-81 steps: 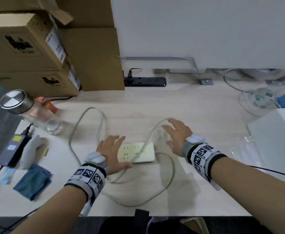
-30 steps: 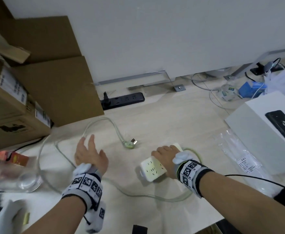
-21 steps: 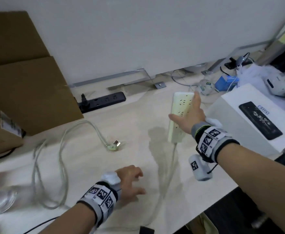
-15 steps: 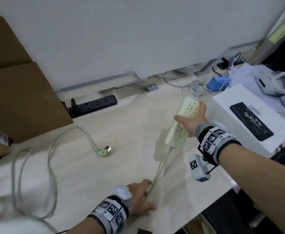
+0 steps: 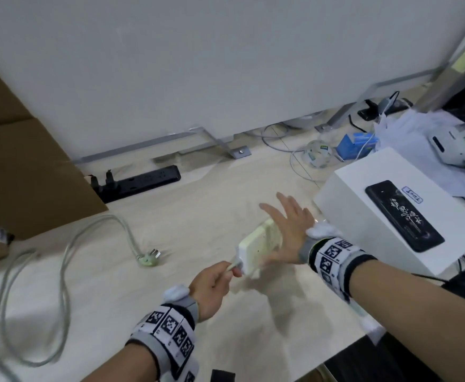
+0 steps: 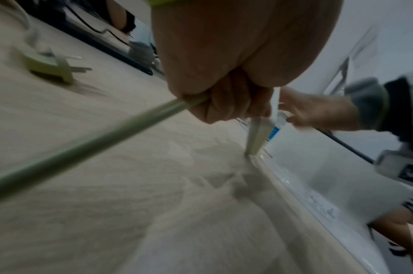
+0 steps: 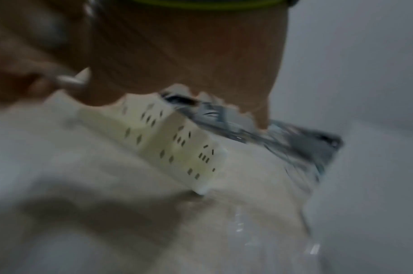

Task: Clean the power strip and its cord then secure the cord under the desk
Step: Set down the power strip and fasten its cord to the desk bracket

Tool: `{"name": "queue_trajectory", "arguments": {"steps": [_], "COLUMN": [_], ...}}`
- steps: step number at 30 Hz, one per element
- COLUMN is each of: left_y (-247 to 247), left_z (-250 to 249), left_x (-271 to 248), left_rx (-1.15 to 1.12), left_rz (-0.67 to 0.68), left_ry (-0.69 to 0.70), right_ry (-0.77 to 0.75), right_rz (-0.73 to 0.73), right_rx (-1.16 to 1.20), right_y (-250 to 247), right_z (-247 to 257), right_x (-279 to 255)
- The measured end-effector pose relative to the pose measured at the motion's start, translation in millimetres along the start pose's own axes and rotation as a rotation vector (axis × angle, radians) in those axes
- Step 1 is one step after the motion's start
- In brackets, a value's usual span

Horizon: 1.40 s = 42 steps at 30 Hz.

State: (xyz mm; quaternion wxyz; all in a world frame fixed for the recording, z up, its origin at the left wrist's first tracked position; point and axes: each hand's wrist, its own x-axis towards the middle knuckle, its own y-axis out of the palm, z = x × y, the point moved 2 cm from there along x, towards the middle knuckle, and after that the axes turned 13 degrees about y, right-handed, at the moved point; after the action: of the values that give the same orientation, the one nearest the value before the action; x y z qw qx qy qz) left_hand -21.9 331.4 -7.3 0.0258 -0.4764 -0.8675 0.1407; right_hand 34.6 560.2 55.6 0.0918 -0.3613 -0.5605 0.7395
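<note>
The cream power strip (image 5: 256,250) is tilted just above the desk, beside a white box. My left hand (image 5: 227,272) grips its pale green cord (image 6: 83,146) right where it leaves the strip. My right hand (image 5: 288,230) lies flat against the strip's socket face (image 7: 172,144), its fingers straight and spread. Behind my left hand the cord (image 5: 66,271) trails off in loose loops to the left. Its plug (image 5: 149,259) lies free on the desk, and in the left wrist view the plug (image 6: 51,64) shows at the upper left.
A black power strip (image 5: 140,183) with plugs in it lies at the back by the wall. Cardboard boxes (image 5: 19,175) stand on the left. The white box (image 5: 358,224) has cables and clutter behind it. The desk edge (image 5: 344,354) runs close at the lower right.
My right hand has brought the raised strip down and its fingers have straightened. My left hand has left the desk and taken hold of the cord at the strip's end.
</note>
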Motion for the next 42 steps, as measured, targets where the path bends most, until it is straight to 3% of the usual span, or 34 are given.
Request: {"name": "queue_trajectory", "arguments": {"steps": [1,3,10,12,15,17,19,21,24,26,29,31,35,37,41,42], "left_y": [-0.7,-7.2,-15.1,-23.0,-39.4,-46.0,-48.3,-49.4,-51.5,-54.7,-71.2,-82.6,-100.7,-100.7,-84.9,-82.1], "left_z": [-2.2,-5.7,-31.5,-36.0,-31.6,-20.9,-4.1,12.4,27.5,36.3,53.4,56.2,53.2,55.2,62.4,60.1], "left_x": [1.8,3.7,16.0,18.2,16.6,8.6,-5.3,-21.7,-42.6,-42.6,-26.8,-12.4,10.6,19.2,23.8,24.4], "left_rx": [0.005,-0.014,-0.091,-0.051,0.118,0.263,0.475,0.644,0.672,0.679,0.520,0.389,0.442,0.426,0.816,0.904], "left_rz": [-0.009,-0.018,-0.086,-0.135,-0.153,-0.076,0.068,0.216,0.255,0.183,-0.138,-0.319,-0.371,-0.270,0.325,0.377], "left_ry": [0.011,0.041,0.042,-0.013,-0.080,-0.139,-0.222,-0.294,-0.438,-0.480,-0.599,-0.608,-0.478,-0.398,-0.335,-0.308], "right_ry": [-0.143,-0.280,-0.355,-0.235,0.195,0.517,0.705,0.758,0.684,0.570,0.501,0.456,0.414,0.420,0.354,0.291], "right_rz": [0.021,0.000,-0.193,-0.177,-0.108,0.036,0.187,0.255,0.163,0.125,0.185,0.264,0.326,0.318,0.103,0.046], "right_rx": [-0.154,-0.295,-0.062,-0.011,0.173,0.390,0.619,0.621,0.217,-0.009,-0.092,-0.170,-0.315,-0.279,-0.011,0.007], "right_y": [3.9,14.2,14.8,12.5,7.4,5.8,3.6,1.0,2.4,11.1,33.0,48.4,67.8,71.4,63.0,59.1], "right_z": [-4.9,-6.9,10.6,9.7,-1.6,-14.8,-28.5,-37.1,-38.9,-34.0,-25.2,-20.6,-17.2,-19.2,-9.9,-0.9], "right_x": [0.4,2.9,7.6,7.0,15.0,26.2,38.0,42.3,34.0,23.7,9.9,2.6,-10.6,-12.9,-4.8,-0.5]}}
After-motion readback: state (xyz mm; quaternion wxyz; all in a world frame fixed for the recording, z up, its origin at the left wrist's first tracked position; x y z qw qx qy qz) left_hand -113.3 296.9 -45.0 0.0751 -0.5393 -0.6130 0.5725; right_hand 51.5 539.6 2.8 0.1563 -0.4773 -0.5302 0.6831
